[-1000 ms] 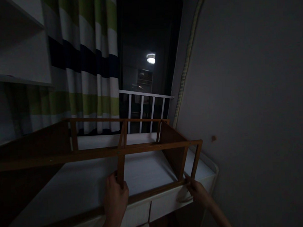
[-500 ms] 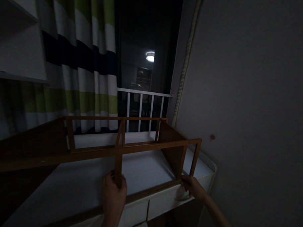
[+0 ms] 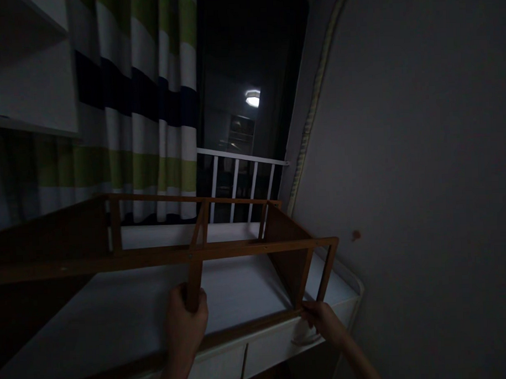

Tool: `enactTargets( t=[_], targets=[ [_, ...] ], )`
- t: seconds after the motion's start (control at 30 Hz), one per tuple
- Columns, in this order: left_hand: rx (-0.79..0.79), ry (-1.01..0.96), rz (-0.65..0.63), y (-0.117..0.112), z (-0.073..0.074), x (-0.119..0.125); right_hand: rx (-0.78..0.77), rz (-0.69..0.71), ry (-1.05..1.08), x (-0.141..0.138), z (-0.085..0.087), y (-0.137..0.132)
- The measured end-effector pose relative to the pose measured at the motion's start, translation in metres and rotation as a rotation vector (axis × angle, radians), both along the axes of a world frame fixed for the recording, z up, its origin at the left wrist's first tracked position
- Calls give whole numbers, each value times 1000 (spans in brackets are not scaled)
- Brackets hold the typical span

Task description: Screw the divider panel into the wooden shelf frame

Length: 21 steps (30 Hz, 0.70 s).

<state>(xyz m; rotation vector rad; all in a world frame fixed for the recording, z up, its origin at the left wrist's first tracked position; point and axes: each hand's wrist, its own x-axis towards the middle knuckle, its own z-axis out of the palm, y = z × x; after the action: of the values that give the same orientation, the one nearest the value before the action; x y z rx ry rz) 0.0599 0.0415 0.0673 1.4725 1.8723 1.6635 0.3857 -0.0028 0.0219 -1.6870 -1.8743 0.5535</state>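
Fingers of the left hand (image 3: 183,327) are wrapped round the lower end of the middle upright post of a brown wooden frame (image 3: 255,246), thumb on one side and the rest curled behind it. Those of the right hand (image 3: 323,318) close on the frame's near bottom corner, where the low rail meets the two thin corner posts; the light is dim there, so how tightly they clasp it is hard to judge, though they seem pinched around the wood.

That wooden frame stands on a white tabletop (image 3: 116,316), its near rail running along the front edge, its long top rail level across the view and a solid brown end panel (image 3: 288,249) closing its right side. A second, darker panel (image 3: 43,246) rises at the left end.

Close behind the frame hangs a striped curtain (image 3: 142,105) in green, white and navy bands, reaching down to the back rail. Beside it is a dark window (image 3: 249,90) with a ceiling lamp (image 3: 252,98) reflected in the glass, and a white railing (image 3: 240,181) crosses its lower part. A grey wall (image 3: 421,150) stands just beside the frame's right end, near the right hand. White shelving (image 3: 29,81) juts out at upper left. Below the tabletop's front edge sit pale drawer fronts (image 3: 259,355).
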Motion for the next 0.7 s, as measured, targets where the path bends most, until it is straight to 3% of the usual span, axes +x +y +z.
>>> enactTargets(
  t=[0.27, 0.53, 0.7],
  targets=[
    [-12, -30, -3, -1, 0, -5, 78, 21, -128, -11, 14, -14],
    [18, -39, 3, -4, -7, -10, 71, -7, -106, -18, 12, -26],
    [20, -63, 16, -7, -2, -10, 58, 7, -65, -12, 9, -25]
  ],
)
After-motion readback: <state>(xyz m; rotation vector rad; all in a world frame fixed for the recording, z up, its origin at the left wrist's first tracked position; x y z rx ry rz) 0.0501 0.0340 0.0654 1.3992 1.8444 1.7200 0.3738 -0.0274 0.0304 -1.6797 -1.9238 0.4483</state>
